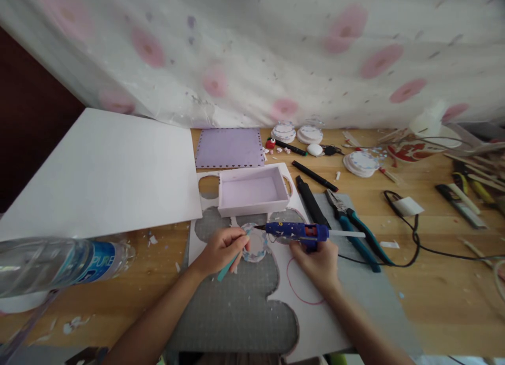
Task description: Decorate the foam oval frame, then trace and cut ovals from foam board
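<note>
Head view: two hands, left hand [221,249] and right hand [315,264], one glue gun [295,230].

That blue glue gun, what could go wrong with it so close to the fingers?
The blue glue gun in the right hand points its tip at the small round paper ring pinched by the left hand; hot glue might burn those fingers. Its black cord trails across the wooden table and could snag.

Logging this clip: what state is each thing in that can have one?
Glue gun: in right hand, nozzle at the ring.
Ring: flat, steadied by left hand.
Teal stick: in left hand.
Box: open.
Bottle: on its side.
Pliers: lying unused.
</note>
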Motion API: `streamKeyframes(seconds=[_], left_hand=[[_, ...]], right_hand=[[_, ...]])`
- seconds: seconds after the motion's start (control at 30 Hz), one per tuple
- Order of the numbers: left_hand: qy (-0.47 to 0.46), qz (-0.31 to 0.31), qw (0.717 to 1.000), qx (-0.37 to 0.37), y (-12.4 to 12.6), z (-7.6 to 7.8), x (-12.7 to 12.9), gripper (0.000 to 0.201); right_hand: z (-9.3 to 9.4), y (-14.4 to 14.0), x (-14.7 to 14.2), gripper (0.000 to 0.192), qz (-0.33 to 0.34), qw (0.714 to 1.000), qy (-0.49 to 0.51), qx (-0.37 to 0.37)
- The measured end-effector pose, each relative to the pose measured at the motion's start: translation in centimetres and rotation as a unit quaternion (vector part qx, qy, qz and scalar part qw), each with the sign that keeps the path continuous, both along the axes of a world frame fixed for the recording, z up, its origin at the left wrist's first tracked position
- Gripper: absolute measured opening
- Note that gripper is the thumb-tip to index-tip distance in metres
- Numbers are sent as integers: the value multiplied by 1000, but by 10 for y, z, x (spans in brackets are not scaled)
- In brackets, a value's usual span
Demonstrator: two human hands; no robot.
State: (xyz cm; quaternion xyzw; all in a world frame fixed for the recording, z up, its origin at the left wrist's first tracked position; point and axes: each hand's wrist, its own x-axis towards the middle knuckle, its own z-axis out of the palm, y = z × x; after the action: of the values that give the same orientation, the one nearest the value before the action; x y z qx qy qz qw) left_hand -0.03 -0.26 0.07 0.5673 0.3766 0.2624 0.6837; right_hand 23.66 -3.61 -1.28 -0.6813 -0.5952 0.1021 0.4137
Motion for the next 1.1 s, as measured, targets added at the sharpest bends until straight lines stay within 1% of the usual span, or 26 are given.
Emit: streamKeyframes(seconds=[0.2,0.4,0.7,0.87,0.97,1.03,1.1], left_hand=[[1,2,1000,1,0,0,0,35],[2,1,1000,4,0,2,0,36],[5,-2,1000,1,0,5,1,37],[5,-1,1000,0,0,6,1,37],[5,1,1000,-4,-1,5,1,38],[1,4,1000,-6,-1,4,1,38],[-7,7,1000,-6,-1,2,0,38]], right_hand=[[-1,0,1,14,8,1000,-8,-1],[0,1,2,13,12,1000,-10,22],[0,1,2,14,8,1000,-11,13],[-5,-1,3,16,3,999,-46,18],[-3,-5,4,20,5,998,-61,11],[1,-7,11,23,-10,998,-52,19],[6,-10,25,27,-47,998,-29,38]])
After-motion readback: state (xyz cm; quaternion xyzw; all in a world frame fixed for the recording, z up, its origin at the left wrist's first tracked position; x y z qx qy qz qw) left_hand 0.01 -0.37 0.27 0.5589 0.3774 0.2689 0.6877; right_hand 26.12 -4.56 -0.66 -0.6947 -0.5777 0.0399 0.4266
